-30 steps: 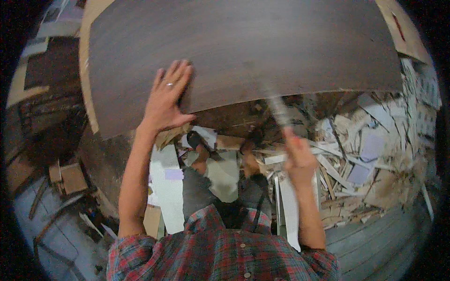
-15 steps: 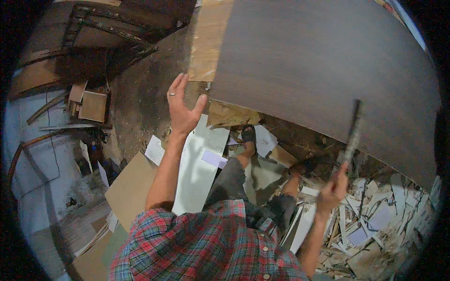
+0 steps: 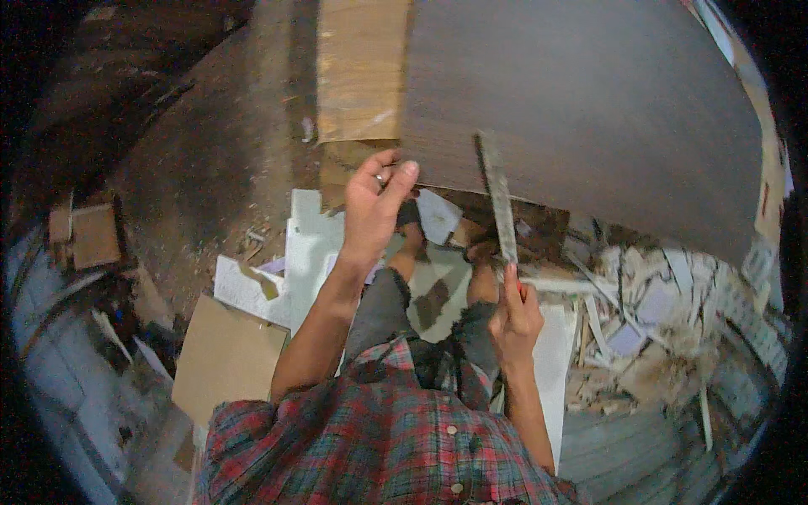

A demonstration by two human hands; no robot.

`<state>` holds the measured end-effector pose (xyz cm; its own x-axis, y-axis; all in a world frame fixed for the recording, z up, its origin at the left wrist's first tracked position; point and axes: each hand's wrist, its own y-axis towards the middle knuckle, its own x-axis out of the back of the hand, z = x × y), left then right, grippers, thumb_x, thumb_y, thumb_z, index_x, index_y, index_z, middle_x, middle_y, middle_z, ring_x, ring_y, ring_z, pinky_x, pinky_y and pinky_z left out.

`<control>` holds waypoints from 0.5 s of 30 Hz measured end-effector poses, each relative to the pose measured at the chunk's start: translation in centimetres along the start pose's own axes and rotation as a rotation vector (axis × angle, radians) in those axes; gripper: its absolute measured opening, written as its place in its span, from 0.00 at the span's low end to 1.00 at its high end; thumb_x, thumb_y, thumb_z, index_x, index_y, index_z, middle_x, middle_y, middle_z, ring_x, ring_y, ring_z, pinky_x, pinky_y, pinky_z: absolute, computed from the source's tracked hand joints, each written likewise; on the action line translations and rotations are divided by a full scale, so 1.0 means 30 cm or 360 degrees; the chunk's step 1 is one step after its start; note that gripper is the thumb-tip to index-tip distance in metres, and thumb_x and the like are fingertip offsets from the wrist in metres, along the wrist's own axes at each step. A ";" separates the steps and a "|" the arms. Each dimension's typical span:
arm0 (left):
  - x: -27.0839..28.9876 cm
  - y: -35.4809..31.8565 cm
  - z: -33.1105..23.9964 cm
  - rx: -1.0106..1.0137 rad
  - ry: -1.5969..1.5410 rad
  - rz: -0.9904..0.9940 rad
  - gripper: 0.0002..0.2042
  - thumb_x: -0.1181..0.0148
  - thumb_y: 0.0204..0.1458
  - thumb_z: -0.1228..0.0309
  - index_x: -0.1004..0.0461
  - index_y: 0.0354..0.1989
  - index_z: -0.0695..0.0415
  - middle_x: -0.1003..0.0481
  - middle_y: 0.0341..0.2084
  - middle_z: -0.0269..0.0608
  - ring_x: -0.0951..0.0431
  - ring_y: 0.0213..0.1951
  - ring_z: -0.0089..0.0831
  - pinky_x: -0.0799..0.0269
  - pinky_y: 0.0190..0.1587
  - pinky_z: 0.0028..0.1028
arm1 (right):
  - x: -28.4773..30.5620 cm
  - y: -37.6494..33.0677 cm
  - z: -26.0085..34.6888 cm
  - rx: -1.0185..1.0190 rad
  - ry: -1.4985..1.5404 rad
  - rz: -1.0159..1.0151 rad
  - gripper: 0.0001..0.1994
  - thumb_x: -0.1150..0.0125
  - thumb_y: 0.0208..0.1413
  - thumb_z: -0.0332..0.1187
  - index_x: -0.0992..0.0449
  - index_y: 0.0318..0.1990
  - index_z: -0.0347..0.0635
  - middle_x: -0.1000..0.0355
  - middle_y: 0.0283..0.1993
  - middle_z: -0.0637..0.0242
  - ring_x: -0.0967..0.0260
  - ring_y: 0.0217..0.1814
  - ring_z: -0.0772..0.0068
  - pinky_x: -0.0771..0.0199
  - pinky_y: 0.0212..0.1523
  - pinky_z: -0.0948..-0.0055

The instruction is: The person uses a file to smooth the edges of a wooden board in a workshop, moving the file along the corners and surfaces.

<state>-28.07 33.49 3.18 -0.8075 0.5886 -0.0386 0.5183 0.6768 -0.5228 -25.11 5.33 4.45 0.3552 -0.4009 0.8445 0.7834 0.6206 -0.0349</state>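
Note:
In my right hand (image 3: pixel 515 324) is a long flat metal file (image 3: pixel 498 198), gripped by its red handle, with the grey blade pointing up and away over the near edge of a large dark wood-grain board (image 3: pixel 581 93). My left hand (image 3: pixel 376 198), a ring on one finger, is at the board's near left corner. Its thumb lies over the corner and its fingers are bent around the edge; the fingertips are partly hidden. Left of the dark board lies a lighter yellowish wood panel (image 3: pixel 360 71).
White board offcuts (image 3: pixel 316 244) and a tan board (image 3: pixel 231 358) lie on the floor by my left side. A pile of scrap strips (image 3: pixel 648 311) covers the floor at right. My feet stand below the board's near edge.
My right hand has swung the file leftward, from the board's right part toward its middle. My left hand, spread before, has come to the board's corner and bent its fingers. The view has shifted.

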 end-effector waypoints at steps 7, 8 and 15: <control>0.009 0.016 0.002 -0.0024 -0.0228 0.0174 0.15 0.37 0.62 0.69 0.27 0.52 0.67 0.21 0.40 0.40 0.22 0.39 0.20 0.26 0.43 0.22 | 0.090 0.282 0.015 -0.0096 0.0277 -0.0169 0.36 0.45 0.49 0.12 0.29 0.68 0.51 0.30 0.33 0.58 0.29 0.32 0.59 0.27 0.33 0.68; 0.005 0.012 -0.003 -0.0001 -0.0247 0.0215 0.16 0.38 0.63 0.69 0.27 0.52 0.67 0.21 0.42 0.40 0.22 0.39 0.20 0.26 0.43 0.23 | 0.101 0.277 0.016 -0.0115 0.0285 -0.0223 0.36 0.45 0.49 0.12 0.28 0.68 0.52 0.30 0.33 0.59 0.29 0.32 0.59 0.27 0.33 0.67; -0.055 0.015 -0.005 0.0043 -0.0183 0.0284 0.19 0.39 0.64 0.63 0.29 0.55 0.65 0.22 0.47 0.41 0.21 0.44 0.25 0.24 0.47 0.26 | 0.046 0.029 0.018 -0.0256 -0.0059 -0.0084 0.37 0.38 0.47 0.19 0.28 0.68 0.61 0.29 0.35 0.63 0.28 0.30 0.61 0.26 0.30 0.66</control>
<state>-26.46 32.90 3.14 -0.7312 0.6427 -0.2287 0.6494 0.5533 -0.5216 -24.22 5.68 5.88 0.2944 -0.4031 0.8665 0.8730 0.4824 -0.0722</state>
